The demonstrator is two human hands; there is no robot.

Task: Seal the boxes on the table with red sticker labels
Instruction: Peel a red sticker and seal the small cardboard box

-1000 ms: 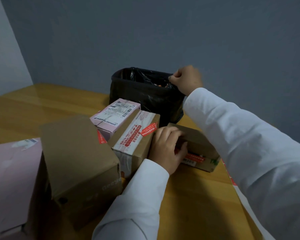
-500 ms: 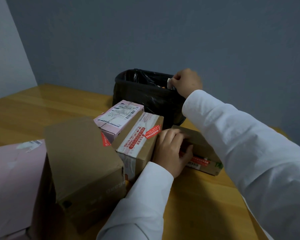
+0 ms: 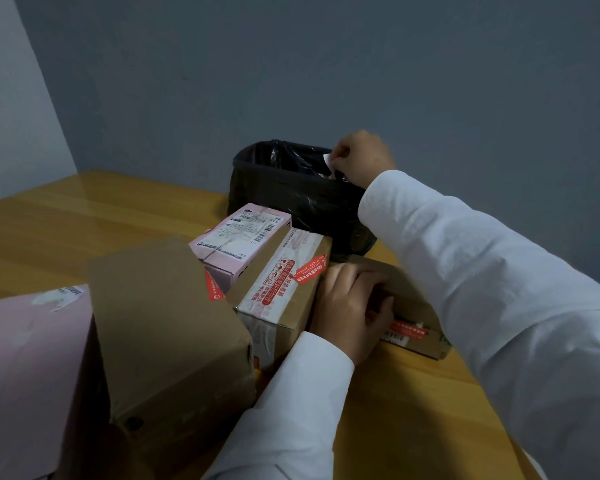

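Two hands: left hand (image 3: 352,306) gripping flat box (image 3: 414,306), right hand (image 3: 361,157) pinching white scrap (image 3: 328,160).

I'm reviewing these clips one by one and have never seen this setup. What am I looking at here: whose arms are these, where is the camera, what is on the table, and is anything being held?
There is no machine here. A person in white sleeves works with bare hands, and the single camera sits on their head, looking forward and down.

On the wooden table lie several parcels: a large brown box nearest the camera, a pink box with a shipping label, a taped box bearing a red sticker, and a flat brown box with a red label strip on its side. A bin lined with a black bag stands behind them.

The left hand grips the flat brown box. The right hand is over the bin, pinching a small white scrap, probably sticker backing, though that is a guess.
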